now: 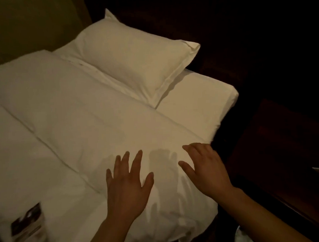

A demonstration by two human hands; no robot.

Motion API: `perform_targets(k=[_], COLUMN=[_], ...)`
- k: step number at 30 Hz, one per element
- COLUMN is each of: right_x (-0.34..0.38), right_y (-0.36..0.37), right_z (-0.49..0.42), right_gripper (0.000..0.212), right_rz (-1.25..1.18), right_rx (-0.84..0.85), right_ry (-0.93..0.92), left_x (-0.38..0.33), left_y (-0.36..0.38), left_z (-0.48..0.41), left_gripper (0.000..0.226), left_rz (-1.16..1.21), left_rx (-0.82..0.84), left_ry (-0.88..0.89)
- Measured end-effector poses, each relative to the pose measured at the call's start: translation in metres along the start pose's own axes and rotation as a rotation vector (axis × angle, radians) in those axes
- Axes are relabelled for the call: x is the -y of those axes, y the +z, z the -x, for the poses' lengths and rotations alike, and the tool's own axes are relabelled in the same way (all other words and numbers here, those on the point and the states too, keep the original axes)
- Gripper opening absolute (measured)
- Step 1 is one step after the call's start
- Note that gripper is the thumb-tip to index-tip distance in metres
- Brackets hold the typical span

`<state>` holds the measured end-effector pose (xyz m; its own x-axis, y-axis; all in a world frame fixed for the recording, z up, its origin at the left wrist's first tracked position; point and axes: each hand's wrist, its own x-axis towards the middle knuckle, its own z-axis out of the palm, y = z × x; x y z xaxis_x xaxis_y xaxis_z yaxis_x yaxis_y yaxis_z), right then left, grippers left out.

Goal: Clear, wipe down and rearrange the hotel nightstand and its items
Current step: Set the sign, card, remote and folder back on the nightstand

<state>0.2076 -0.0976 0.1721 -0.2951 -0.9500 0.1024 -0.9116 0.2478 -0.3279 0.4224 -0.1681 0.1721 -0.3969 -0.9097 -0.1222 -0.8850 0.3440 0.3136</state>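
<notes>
Grip released on both sides: left grip (127,185) and right grip (205,170), fingers spread and holding nothing, are at lower centre over the duvet (80,115), beside a booklet (29,225) at lower left, probably parked there to clear the shadowed nightstand (285,142) at right, with the pillow (133,61) beyond.

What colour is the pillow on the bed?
White, looking cream in the dim light. The pillow shows best in the head view, the only one.
</notes>
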Motion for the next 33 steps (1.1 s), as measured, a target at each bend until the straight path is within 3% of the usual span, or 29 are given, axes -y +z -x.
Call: perform_targets(k=[16, 20, 28, 33], right_x=[0.222, 0.276, 0.356, 0.38], right_y=[0.092, 0.118, 0.174, 0.229], right_z=[-0.044, -0.042, -0.037, -0.025], right_gripper=[0.041, 0.043, 0.038, 0.041], right_rz=[-0.064, -0.079, -0.305, -0.349], right_rx=[0.161, 0.22, 0.42, 0.599], right_ry=[-0.366, -0.45, -0.279, -0.118], left_x=[0.209, 0.264, 0.352, 0.404], left_y=[-0.041, -0.045, -0.048, -0.026], left_z=[0.065, 0.083, 0.104, 0.117], left_gripper=[0.085, 0.074, 0.091, 0.068], left_rz=[0.061, 0.04, 0.062, 0.115], left_rx=[-0.051, -0.046, -0.074, -0.051], left_ry=[-0.365, -0.456, -0.572, -0.802])
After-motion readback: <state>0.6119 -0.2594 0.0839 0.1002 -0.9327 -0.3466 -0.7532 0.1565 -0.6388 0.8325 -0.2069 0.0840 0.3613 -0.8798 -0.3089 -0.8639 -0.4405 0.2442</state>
